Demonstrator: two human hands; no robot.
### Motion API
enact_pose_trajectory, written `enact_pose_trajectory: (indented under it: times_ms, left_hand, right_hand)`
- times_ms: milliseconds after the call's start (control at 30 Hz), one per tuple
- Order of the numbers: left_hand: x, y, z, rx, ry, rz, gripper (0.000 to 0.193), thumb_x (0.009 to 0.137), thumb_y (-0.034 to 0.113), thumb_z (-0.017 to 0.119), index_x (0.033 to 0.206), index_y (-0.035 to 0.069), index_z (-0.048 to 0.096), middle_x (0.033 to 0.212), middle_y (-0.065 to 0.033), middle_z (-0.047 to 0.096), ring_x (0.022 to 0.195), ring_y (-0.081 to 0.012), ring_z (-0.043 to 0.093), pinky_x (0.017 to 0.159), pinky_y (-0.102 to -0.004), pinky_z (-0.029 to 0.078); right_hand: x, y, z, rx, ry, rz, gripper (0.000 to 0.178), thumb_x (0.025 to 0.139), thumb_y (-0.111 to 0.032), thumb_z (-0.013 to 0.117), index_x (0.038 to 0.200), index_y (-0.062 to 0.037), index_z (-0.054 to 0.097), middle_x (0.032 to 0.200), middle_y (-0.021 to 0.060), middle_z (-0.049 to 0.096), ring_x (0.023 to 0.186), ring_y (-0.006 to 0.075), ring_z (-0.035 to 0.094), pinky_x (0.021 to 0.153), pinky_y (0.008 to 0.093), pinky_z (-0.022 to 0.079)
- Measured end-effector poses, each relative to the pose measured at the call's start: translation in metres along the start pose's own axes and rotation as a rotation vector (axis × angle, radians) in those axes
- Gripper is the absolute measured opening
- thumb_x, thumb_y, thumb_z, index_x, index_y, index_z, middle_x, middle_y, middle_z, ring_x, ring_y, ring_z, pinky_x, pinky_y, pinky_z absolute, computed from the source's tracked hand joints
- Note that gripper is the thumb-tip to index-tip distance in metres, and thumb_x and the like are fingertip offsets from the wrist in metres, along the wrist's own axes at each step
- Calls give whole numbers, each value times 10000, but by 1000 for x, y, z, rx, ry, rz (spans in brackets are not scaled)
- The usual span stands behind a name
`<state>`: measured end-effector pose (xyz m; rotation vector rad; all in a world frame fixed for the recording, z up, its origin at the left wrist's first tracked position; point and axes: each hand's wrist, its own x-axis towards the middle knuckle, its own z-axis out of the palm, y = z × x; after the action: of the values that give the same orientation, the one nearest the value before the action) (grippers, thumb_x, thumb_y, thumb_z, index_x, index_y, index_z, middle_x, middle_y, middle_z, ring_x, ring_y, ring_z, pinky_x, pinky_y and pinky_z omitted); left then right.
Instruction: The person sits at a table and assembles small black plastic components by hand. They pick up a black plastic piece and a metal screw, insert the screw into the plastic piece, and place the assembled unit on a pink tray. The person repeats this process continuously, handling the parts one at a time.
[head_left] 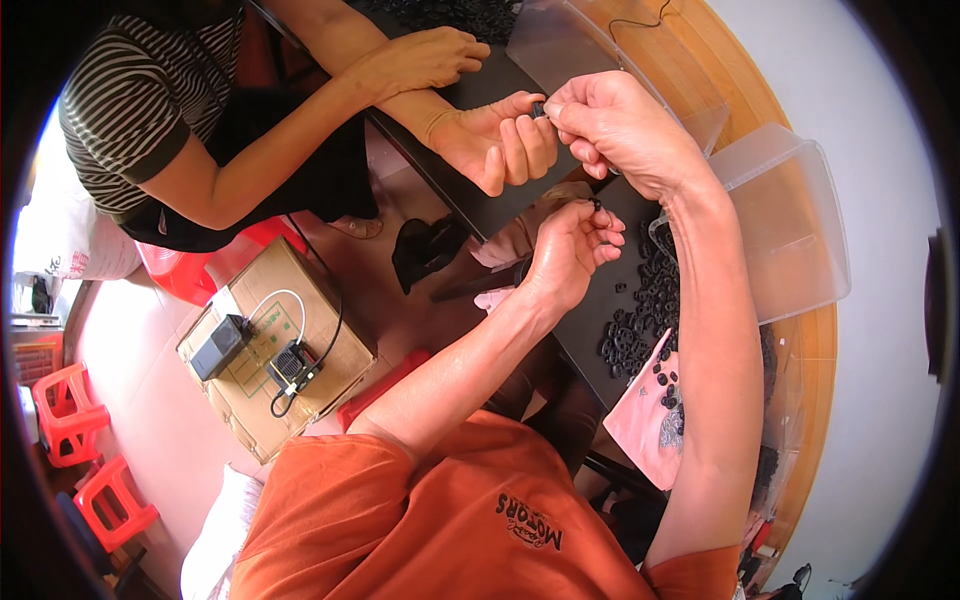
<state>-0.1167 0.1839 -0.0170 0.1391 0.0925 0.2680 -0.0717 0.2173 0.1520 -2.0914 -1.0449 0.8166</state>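
Note:
My right hand (622, 128) reaches out over the dark table, thumb and forefinger pinched at a small black part (538, 109). A co-worker's hand (505, 143) grips that same part from the other side, so our fingertips nearly meet. Closer to me, my left hand (574, 250) is half curled, palm up, with another small black piece (596, 203) at its fingertips. What else lies inside its fingers is hidden. A heap of small black ring-like parts (640, 315) is spread on the table beside my right forearm.
A clear plastic bin (790, 225) stands right of my forearm. Black parts also lie on a pink cloth (645, 420). The co-worker's other arm (420, 62) rests across at upper left. A cardboard box (255, 390) with electronic devices and red stools (70, 410) are at left.

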Motion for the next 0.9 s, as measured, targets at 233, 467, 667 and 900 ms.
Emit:
enact_pose_trajectory:
  times_ms: [233, 467, 667, 900]
  left_hand:
    - [0, 0, 0, -9, 9, 2, 215, 930, 222, 450, 833, 44, 520, 869, -103, 605, 775, -196, 574, 706, -307, 477]
    - [0, 1, 1, -3, 30, -7, 220, 931, 223, 447, 851, 35, 529, 861, -95, 603, 783, -196, 577, 716, -305, 477]
    - [1, -1, -1, 7, 21, -2, 233, 934, 231, 444, 883, 24, 541, 864, -87, 601, 789, -191, 573, 720, -303, 475]
    - [1, -1, -1, 3, 20, -1, 239, 930, 235, 446, 904, 19, 546, 872, -87, 603, 796, -191, 571, 719, -301, 471]
  right_hand:
    - [-1, -2, 0, 45, 4, -28, 167, 825, -110, 528, 748, 26, 587, 623, 20, 521, 520, 67, 457, 448, 227, 370]
    - [5, 2, 9, 28, 16, -44, 228, 932, -177, 576, 780, -8, 550, 629, -29, 469, 485, 12, 395, 396, 181, 336]
    - [0, 2, 14, 60, 69, -25, 241, 939, -174, 565, 759, -15, 547, 629, -20, 478, 484, 21, 399, 408, 188, 337]
    - [-8, -1, 12, 136, 24, 3, 211, 930, -141, 542, 761, -15, 554, 680, 4, 525, 503, 24, 433, 423, 190, 348]
